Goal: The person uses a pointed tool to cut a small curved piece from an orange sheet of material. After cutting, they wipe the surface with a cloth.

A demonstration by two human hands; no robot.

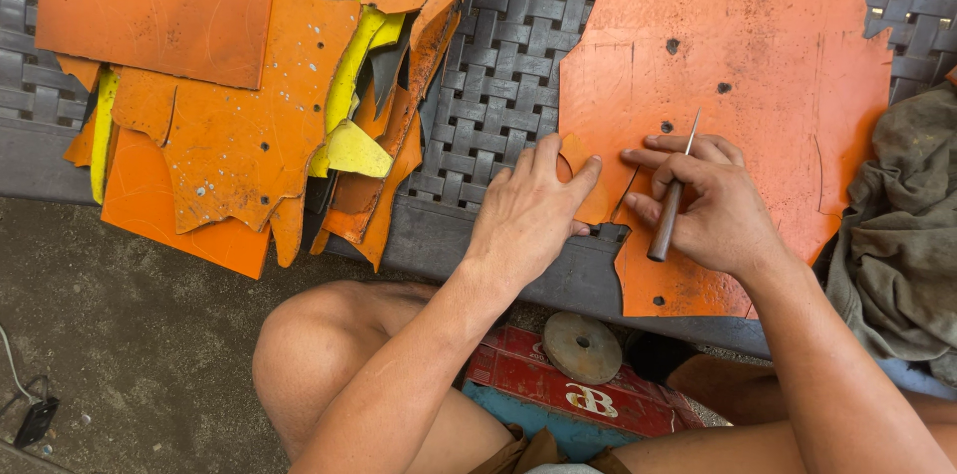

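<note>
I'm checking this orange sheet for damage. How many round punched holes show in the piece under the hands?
4 on the orange sheet: one near the top middle, one right of it, one by the blade tip, one at the bottom edge. Hands may hide more.
</note>
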